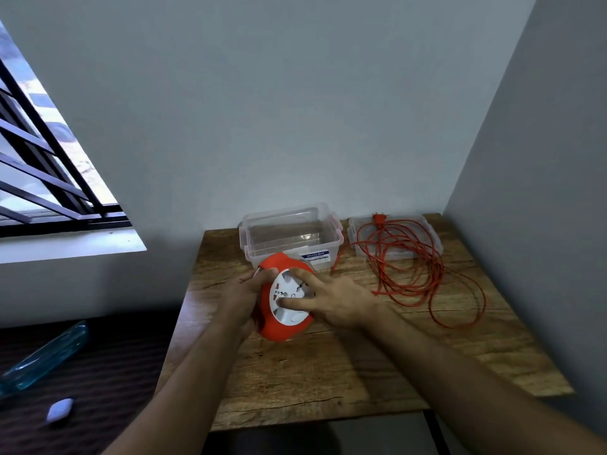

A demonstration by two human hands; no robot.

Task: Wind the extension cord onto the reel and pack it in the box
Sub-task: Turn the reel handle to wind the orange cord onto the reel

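The table (295, 372) carried everything. The loose orange cord (410, 257) lay off to my right, sprawled over the box lid (427, 231) beyond my right hand (335, 307), with the clear box (292, 231) just behind the reel (282, 300). My left hand (239, 297) had its grip clamped on the reel's rim; my right fingers (295, 303) were spread on its white face, so I judged the cord would feed in from the right.

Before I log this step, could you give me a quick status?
Left hand grips reel; right hand on its face. Cord loose on table, over lid. Box open, path clear.
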